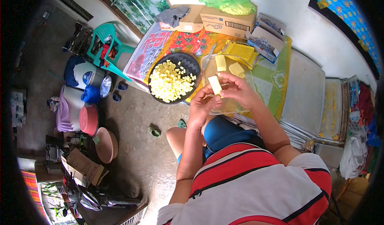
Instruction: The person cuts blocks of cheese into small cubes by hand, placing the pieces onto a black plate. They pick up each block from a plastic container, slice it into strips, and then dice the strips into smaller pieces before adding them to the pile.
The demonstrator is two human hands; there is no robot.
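Between my two hands, above a clear plastic tray, is a pale yellow block (215,85). My left hand (203,104) grips it from the left with closed fingers, and my right hand (237,90) pinches it from the right. Two more yellow blocks (221,62) (237,70) lie in the clear tray (251,81) just beyond my hands. A knife (208,57) rests at the tray's left edge. Left of my hands sits a black woven round tray (193,64) heaped with small yellow cubes (170,82). Behind the blocks stands a yellow ridged plastic tool (239,54).
Cardboard boxes (228,22) with a green plastic bag (229,2) stand at the table's back. An open box of small packets (264,43) is at the back right. Stacked metal trays (303,87) lean right. A green chair (98,51) and basins (107,145) are left.
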